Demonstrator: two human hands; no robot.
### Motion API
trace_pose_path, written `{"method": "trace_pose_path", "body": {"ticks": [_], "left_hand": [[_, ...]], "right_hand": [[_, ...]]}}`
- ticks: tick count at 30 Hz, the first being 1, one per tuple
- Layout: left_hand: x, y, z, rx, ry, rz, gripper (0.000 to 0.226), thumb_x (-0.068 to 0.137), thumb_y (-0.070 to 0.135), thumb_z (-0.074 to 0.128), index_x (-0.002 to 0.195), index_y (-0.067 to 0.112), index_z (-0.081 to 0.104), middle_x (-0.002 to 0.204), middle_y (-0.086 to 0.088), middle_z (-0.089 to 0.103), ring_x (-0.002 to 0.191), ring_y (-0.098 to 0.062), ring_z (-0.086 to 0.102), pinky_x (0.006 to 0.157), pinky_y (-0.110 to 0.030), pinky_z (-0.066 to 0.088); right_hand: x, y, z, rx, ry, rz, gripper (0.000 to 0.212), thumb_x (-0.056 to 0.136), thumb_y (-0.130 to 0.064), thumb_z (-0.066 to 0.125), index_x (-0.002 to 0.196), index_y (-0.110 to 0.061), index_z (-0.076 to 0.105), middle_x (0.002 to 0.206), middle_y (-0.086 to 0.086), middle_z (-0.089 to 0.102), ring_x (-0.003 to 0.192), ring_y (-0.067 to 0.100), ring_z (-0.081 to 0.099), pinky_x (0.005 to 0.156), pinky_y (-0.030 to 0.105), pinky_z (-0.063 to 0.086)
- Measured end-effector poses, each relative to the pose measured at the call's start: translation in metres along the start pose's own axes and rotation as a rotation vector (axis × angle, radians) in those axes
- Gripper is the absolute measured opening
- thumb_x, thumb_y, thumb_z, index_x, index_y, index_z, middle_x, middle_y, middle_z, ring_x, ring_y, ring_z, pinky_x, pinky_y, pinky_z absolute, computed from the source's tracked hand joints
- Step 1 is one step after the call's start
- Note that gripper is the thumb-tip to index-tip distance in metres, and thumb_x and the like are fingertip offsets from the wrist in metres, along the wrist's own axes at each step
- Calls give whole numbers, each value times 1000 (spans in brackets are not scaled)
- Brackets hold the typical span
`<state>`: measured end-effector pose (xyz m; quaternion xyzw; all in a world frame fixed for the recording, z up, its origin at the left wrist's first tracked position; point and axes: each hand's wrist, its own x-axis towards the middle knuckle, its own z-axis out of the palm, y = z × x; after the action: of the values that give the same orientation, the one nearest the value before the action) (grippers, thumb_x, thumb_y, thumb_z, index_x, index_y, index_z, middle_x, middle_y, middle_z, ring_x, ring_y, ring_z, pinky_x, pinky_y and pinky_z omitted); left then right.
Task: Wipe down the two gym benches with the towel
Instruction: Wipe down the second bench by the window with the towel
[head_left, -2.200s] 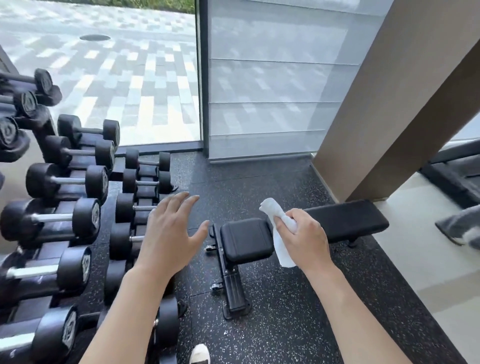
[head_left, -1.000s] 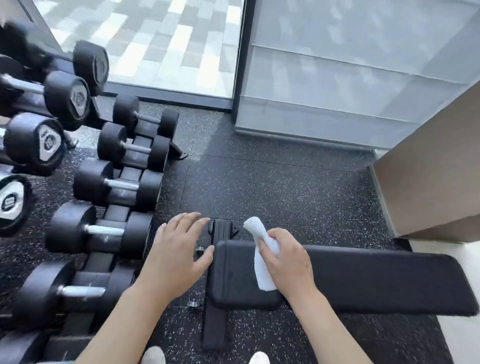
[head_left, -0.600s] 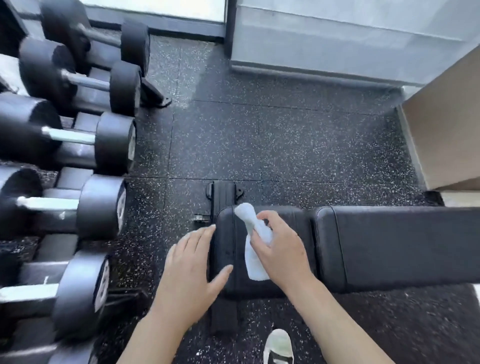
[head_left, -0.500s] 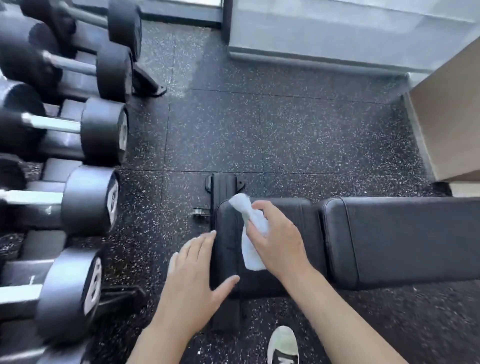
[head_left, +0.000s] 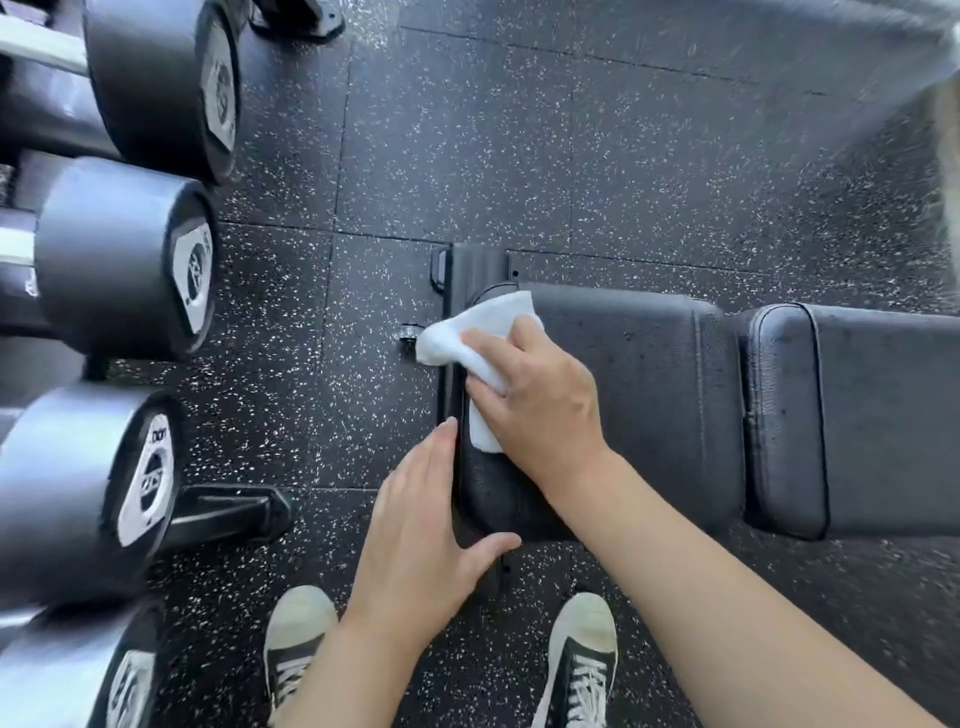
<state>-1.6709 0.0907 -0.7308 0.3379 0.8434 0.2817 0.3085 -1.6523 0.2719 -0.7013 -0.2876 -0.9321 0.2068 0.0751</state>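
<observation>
Towel (head_left: 480, 332) white, bunched, right hand (head_left: 540, 400) grip clutching it on bench (head_left: 649, 395); left hand (head_left: 426, 525) flat.

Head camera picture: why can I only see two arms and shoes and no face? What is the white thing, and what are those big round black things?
The camera sits on the person's head and looks down, so you see what they see: their own arms, hands and shoes, never their face.

The white thing is a towel. The right hand holds it in its grip and presses it onto the end of a black padded gym bench. The bench has a second pad on the right side.

The left hand holds nothing. Its fingers are straight, lying along the bench's end, with the thumb at its near edge.

The big round things on the left are dumbbells, heavy weights for lifting, lined up in a row. Everything stands on a black speckled floor. At the bottom are the person's two sneakers.
</observation>
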Motion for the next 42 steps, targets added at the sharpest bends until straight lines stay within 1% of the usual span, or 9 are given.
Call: {"method": "trace_pose_path", "body": {"ticks": [5, 8, 11, 19, 26, 28, 33, 38, 42], "left_hand": [[-15, -6, 3, -95, -8, -81, 75, 78, 58, 74, 143, 29, 50, 140, 21, 54, 135, -3, 48, 116, -46, 42], [-18, -4, 1, -97, 13, -83, 85, 80, 45, 81, 154, 25, 45, 156, 25, 39, 143, 12, 28, 124, -44, 33], [-12, 0, -2, -59, -20, -63, 94, 76, 46, 90, 154, 26, 42, 153, 19, 47, 144, 0, 38, 124, -43, 34], [-10, 2, -2, 10, -24, -58, 117, 76, 54, 88, 167, 25, 20, 166, 13, 35, 153, -6, 29, 128, -41, 28], [-10, -1, -12, 80, -25, -42, 93, 74, 49, 90, 152, 28, 44, 148, 18, 52, 143, -9, 45, 122, -38, 35], [-10, 2, -15, 79, -41, -64, 93, 78, 49, 87, 157, 26, 42, 155, 16, 48, 148, -8, 39, 125, -41, 31], [-2, 12, -25, 52, -72, -39, 96, 83, 46, 84, 162, 22, 35, 163, 11, 41, 153, -8, 33, 127, -39, 29], [28, 33, -29, 39, 2, 15, 76, 98, 33, 64, 164, 21, 29, 167, 10, 34, 156, -7, 27, 129, -35, 26], [67, 54, -18, 14, 106, -18, 73, 102, 29, 57, 166, 18, 24, 172, 0, 24, 160, -13, 18, 130, -31, 16]], "right_hand": [[-95, 3, -1, 16, -28, -115, 28, 83, -19, 69, 110, -21, 77, 76, 2, 45, 56, 22, 44, 46, 37, 46], [-115, 11, -5, 34, -54, -210, 28, 90, -21, 69, 117, -18, 77, 74, 2, 47, 56, 22, 47, 46, 36, 47], [-78, 22, -6, -23, 21, -245, 23, 91, -24, 69, 113, -22, 77, 73, 2, 48, 58, 23, 52, 48, 37, 49], [81, 26, 5, -126, 143, 46, 22, 90, -35, 65, 106, -25, 76, 84, 2, 56, 65, 27, 59, 56, 29, 38], [-77, 11, 6, -53, 66, -159, 29, 89, -21, 62, 114, -22, 77, 81, 4, 59, 56, 24, 52, 46, 35, 45], [-115, 17, 1, 18, 14, -200, 28, 90, -23, 70, 117, -19, 77, 76, 2, 53, 54, 21, 47, 45, 34, 45], [-84, 28, -10, -40, 69, -321, 22, 82, -21, 77, 104, -21, 79, 78, -3, 51, 60, 17, 47, 44, 32, 44], [24, 34, -10, -94, 123, -24, 24, 85, -30, 74, 109, -29, 77, 85, 4, 60, 65, 29, 64, 49, 34, 48], [61, 34, -6, 0, 105, 133, 19, 91, -34, 66, 107, -27, 74, 93, 3, 57, 77, 29, 63, 60, 31, 38]]}}
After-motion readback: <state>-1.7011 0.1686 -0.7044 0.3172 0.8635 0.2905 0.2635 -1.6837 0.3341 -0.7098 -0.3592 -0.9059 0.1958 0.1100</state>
